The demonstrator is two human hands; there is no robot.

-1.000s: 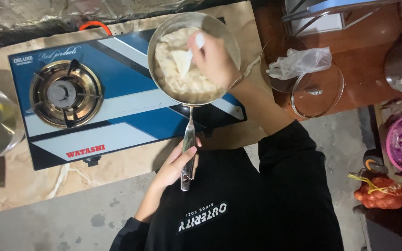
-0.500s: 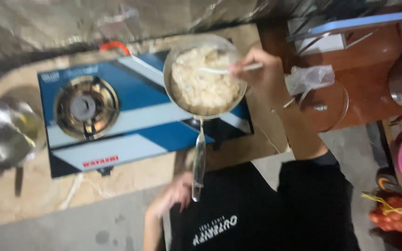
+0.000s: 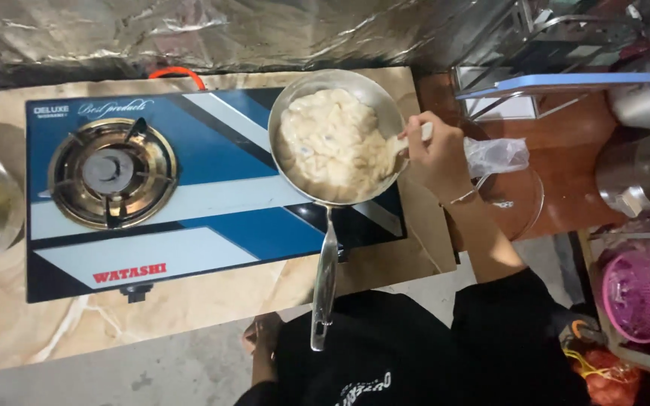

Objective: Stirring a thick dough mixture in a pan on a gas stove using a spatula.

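stirring the pale mash in the steel pan on the stove

the right hand (image 3: 434,154) is closed round a pale spatula (image 3: 408,139) dipped at the pan (image 3: 338,135) rim; the pan sits on the right burner of the blue gas stove (image 3: 189,195) on the worktop (image 3: 9,331). the left hand (image 3: 262,336) hangs low, off the long pan handle (image 3: 325,282), grip unclear. i'd judge steadying that handle helps, scraping along the rim so the creamy mixture (image 3: 332,146) doesn't slop.

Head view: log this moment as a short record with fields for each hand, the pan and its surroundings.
right hand: grips a pale utensil at the pan's rim
left hand: low by the body, off the pan handle
pan: on the stove's right side, full of pale creamy food
stove: blue two-burner, left burner bare
nearby: glass lid, pink basket
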